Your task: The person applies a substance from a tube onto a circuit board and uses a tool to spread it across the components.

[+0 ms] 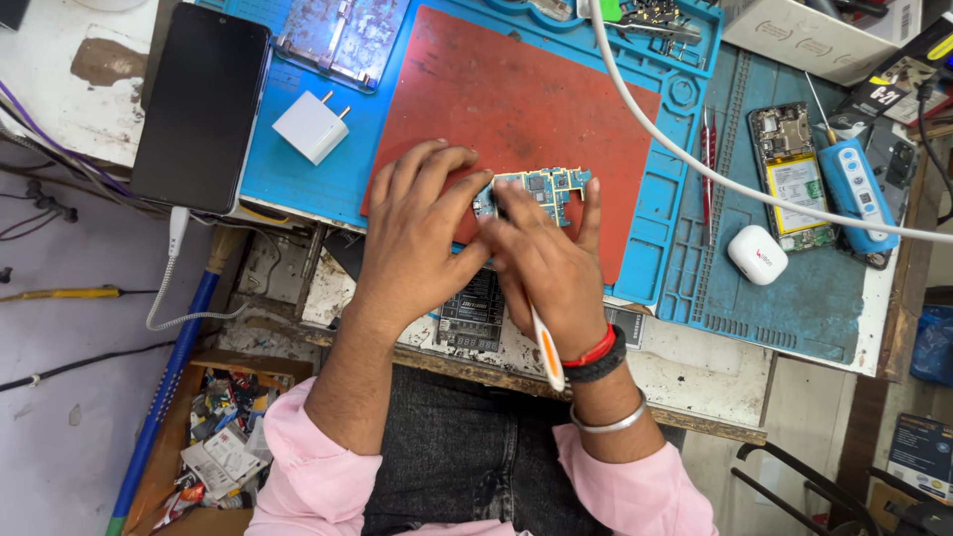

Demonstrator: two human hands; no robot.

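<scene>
A small blue-green phone circuit board [544, 189] lies on the red mat [516, 99] near its front edge. My left hand [415, 238] rests on the mat and pinches the board's left end with its fingertips. My right hand [546, 268] presses on the board from the front and holds a thin white and orange tool [547, 347], whose handle runs back along the wrist. The tool's tip is hidden under my fingers.
A blue work mat [298, 169] lies under the red one. A black phone [202, 104] and white charger plug [313, 126] sit at the left. An opened phone [790, 177], blue device [856, 194], white earbud case [756, 254] and red tweezers [707, 164] sit right. A white cable [695, 164] crosses above.
</scene>
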